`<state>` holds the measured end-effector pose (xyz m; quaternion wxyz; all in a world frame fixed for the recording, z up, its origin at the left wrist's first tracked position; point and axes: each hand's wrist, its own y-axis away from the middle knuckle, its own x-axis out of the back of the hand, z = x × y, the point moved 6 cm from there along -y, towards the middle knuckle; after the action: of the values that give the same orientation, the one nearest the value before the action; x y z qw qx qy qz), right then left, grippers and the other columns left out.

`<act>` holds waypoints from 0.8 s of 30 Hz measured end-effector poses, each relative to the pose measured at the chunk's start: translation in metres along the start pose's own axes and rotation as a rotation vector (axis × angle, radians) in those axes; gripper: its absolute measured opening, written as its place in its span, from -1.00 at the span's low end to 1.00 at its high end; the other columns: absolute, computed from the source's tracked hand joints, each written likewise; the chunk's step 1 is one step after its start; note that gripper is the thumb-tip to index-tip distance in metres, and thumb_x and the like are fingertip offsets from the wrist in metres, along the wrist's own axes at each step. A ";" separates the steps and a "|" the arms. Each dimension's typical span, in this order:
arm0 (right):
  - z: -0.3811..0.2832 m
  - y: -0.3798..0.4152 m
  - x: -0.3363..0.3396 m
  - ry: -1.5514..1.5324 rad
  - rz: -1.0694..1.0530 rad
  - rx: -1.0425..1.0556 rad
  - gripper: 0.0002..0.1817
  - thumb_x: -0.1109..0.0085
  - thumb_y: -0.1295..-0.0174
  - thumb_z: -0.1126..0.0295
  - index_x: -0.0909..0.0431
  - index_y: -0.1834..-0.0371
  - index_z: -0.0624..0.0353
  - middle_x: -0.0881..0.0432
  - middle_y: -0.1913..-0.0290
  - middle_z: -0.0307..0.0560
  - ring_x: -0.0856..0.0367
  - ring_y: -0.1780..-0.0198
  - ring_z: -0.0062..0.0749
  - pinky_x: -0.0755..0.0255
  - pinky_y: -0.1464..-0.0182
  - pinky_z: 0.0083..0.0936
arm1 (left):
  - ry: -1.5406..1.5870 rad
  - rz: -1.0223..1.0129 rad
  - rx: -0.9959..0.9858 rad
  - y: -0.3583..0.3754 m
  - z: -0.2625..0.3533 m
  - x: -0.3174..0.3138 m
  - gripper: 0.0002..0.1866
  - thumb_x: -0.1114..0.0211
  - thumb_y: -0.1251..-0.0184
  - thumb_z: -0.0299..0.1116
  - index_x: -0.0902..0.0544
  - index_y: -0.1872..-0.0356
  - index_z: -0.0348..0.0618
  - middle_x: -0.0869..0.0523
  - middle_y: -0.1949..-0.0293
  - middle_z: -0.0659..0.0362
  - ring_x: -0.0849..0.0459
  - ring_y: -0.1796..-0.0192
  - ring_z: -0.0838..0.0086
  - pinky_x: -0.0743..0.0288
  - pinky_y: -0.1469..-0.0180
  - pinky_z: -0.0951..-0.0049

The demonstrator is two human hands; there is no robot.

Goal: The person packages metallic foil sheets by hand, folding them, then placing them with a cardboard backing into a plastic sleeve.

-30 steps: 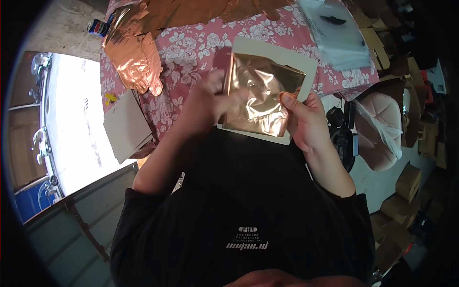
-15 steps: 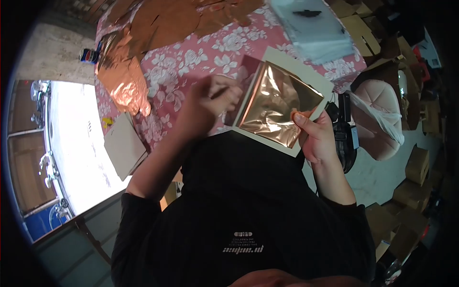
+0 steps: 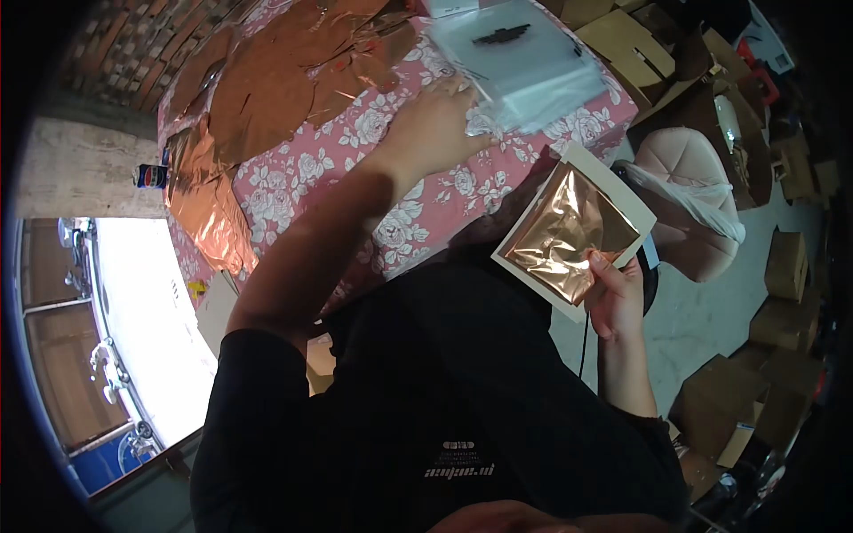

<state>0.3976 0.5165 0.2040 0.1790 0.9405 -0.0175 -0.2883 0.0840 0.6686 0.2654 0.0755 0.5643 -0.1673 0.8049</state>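
My right hand (image 3: 615, 298) is closed on the near corner of a pale square board, its thumb pressing on top. A crinkled copper-coloured foil sheet (image 3: 564, 226) covers the middle of the pale board (image 3: 644, 213), leaving a light border. My left hand (image 3: 435, 124) stretches over the table to the near left edge of a stack of clear plastic bags (image 3: 533, 80). Its thumb and fingers are spread apart at that edge. Whether a bag is between them is hard to make out. A dark mark (image 3: 502, 35) shows on the stack.
The table has a pink floral cloth (image 3: 400, 226). Loose copper foil sheets (image 3: 284, 80) cover its far left part, and more foil (image 3: 209, 209) hangs at the left edge. A blue can (image 3: 151, 176) stands beyond. On the right are a cushioned seat (image 3: 684, 169) and cardboard boxes (image 3: 622, 44).
My left hand has moved away from beside the board, up to the plastic bags. My right hand has shifted the board with its foil to the right and slightly down in view.
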 end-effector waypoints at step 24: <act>0.036 -0.005 -0.041 0.192 -0.128 -0.270 -0.59 -0.35 -0.44 0.58 -0.61 -0.34 0.20 -0.85 0.03 -0.06 -0.79 0.04 -0.45 -0.64 -0.13 -0.48 | -0.031 0.151 0.151 0.209 0.019 0.060 -0.57 -0.55 -0.31 -0.36 -0.80 -0.21 -0.15 -0.75 -0.26 0.03 -0.73 -0.25 0.06 -0.60 -0.29 0.04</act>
<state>0.3436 0.5147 0.1963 0.2859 0.9303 0.0985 -0.2077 0.0144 0.4631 0.2888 -0.0307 0.5666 -0.1492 0.8098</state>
